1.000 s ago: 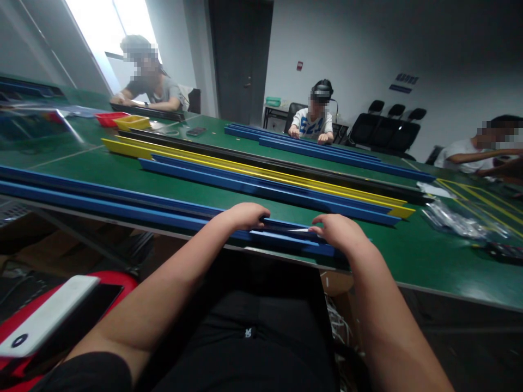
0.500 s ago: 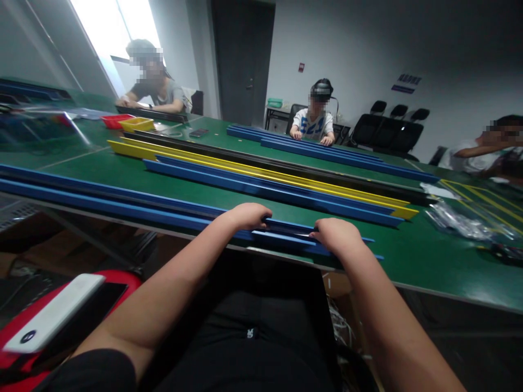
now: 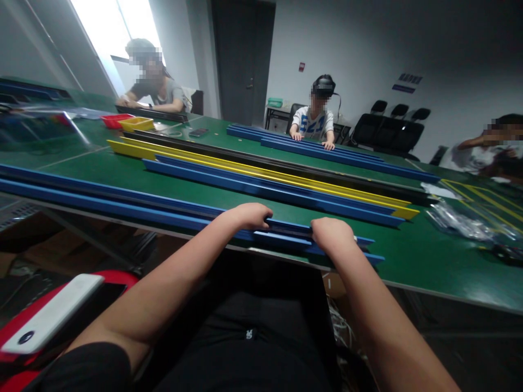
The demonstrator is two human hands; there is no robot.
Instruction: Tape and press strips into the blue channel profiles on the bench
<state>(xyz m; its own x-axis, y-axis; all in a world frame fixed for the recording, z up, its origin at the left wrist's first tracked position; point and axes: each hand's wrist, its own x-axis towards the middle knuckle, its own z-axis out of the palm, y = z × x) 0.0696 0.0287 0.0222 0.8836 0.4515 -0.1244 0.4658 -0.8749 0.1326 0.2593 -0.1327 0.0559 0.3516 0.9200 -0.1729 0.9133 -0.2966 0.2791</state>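
Observation:
A long blue channel (image 3: 163, 211) lies along the near edge of the green table, with a dark strip inside it. My left hand (image 3: 250, 216) rests at the channel with its fingers curled down into it; what the fingertips hold is too small to make out. To its right, my right hand (image 3: 335, 234) is closed over the same channel near its right end, its fingertips hidden behind the knuckles. A small pale bit shows beside the right hand's outer side.
Beyond lie another blue channel (image 3: 265, 190), a yellow channel (image 3: 261, 177) and black bars (image 3: 368, 185). Clear plastic bags (image 3: 457, 220) lie at right. Red (image 3: 114, 121) and yellow (image 3: 137, 124) trays stand at back left. Several people sit around the table.
My right hand has shifted and turned slightly, hiding its fingertips, and the pale bit now shows beside it. My left hand has hardly moved.

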